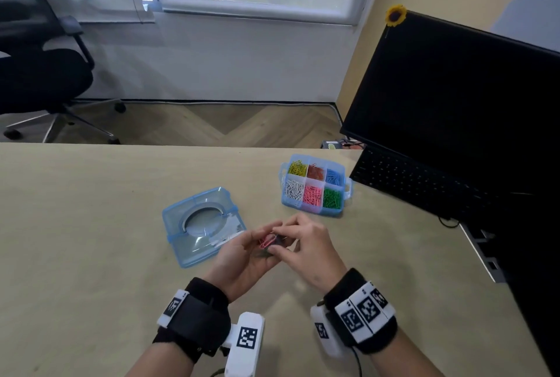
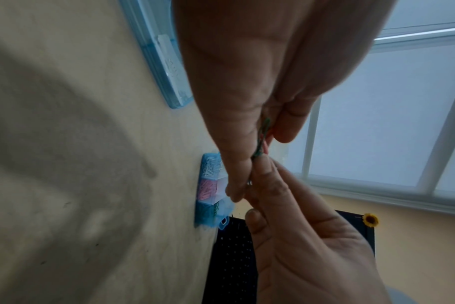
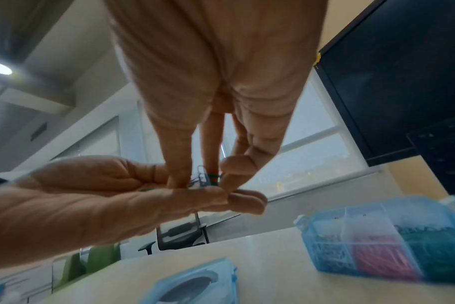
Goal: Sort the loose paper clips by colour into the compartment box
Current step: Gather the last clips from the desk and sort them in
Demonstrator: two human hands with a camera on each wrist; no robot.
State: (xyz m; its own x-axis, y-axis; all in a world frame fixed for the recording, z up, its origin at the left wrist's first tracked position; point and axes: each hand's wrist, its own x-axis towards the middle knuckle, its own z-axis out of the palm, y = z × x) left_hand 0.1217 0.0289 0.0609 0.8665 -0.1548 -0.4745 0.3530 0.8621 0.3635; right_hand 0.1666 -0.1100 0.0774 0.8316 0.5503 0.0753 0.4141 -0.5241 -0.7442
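Note:
The blue compartment box [image 1: 304, 209] stands open on the table, its six cells holding yellow, red, blue, white, pink and green clips. In front of it, above the table, my left hand [image 1: 242, 255] is turned palm up and cups a small bunch of loose paper clips [image 1: 268, 240], pink and green. My right hand [image 1: 303, 240] reaches in from the right and pinches a clip in that bunch. A green clip [image 3: 213, 176] shows at the right fingertips [image 3: 178, 181] in the right wrist view. The left wrist view shows green and pink clips [image 2: 263, 133] between thumb and fingers.
The box's blue lid [image 1: 181, 243] lies just left of my hands. A black keyboard [image 1: 409, 182] and a dark monitor [image 1: 454, 97] fill the right side, close to the box. An office chair [image 1: 39, 79] stands beyond the table's far edge.

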